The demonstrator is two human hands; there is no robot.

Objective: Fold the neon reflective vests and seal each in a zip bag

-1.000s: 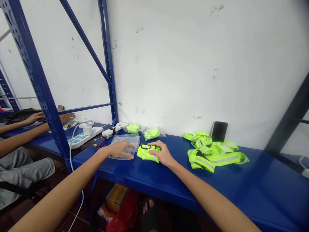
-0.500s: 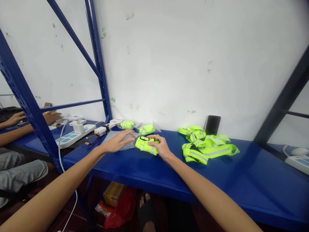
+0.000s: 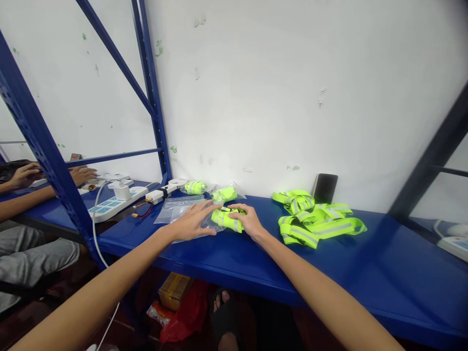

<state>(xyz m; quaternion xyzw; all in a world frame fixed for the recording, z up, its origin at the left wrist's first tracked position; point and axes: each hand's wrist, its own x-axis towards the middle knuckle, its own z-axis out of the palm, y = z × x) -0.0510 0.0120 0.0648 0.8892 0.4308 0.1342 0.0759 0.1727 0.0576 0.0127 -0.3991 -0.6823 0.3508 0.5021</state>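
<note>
I'm gripping the folded yellow-green reflective strap (image 3: 225, 221) with my right hand (image 3: 252, 223), while my left hand (image 3: 194, 222) is spreading, unclenched, over clear plastic bags (image 3: 174, 209) on the counter (image 3: 263, 265).

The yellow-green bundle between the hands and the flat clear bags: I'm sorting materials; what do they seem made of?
Yellow-green bundle: probably matte synthetic fabric, judging by its soft folds, with silvery stripes, perhaps reflective.
Flat clear bags: likely thin, glossy plastic film; transparent, with pale highlights.
</note>
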